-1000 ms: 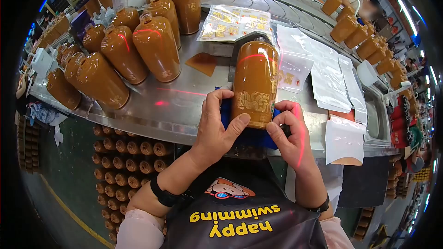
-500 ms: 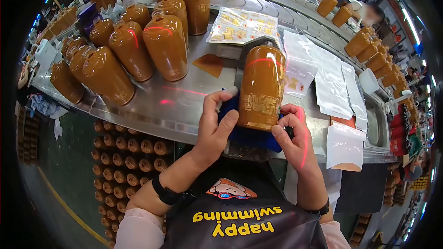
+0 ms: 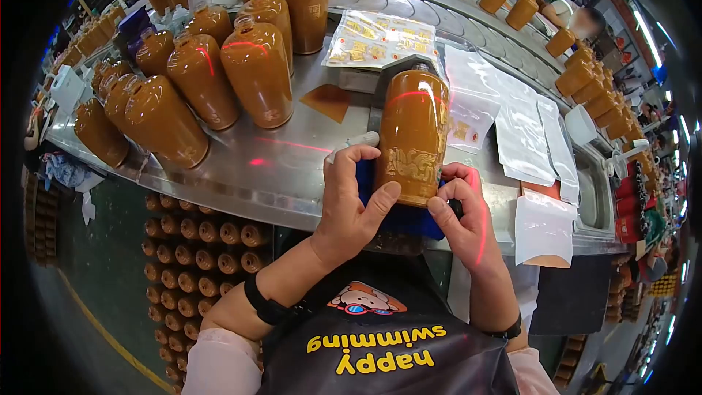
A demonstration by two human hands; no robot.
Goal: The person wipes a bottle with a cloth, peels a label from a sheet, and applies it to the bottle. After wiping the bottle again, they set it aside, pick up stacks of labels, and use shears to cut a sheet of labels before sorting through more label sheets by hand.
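A glossy brown bottle lies tilted on a dark stand with blue cloth beneath it, its neck pointing away from me. A raised gold dragon-like decoration shows near its base. My left hand is at the bottle's left side, thumb at the lower edge and fingers apart; a whitish cover is on one finger. My right hand is at the lower right edge, thumb and fingers bent together in a pinch. What lies between those fingertips is too hidden to name.
Several brown bottles stand on the metal table to the left. A sheet of gold stickers lies behind the stand; white backing sheets lie right. A conveyor runs behind, with a person beyond. More bottles are below the table.
My left hand has shifted right, bringing its thumb onto the bottle's lower left edge. My right hand stays almost in place. The view has turned slightly.
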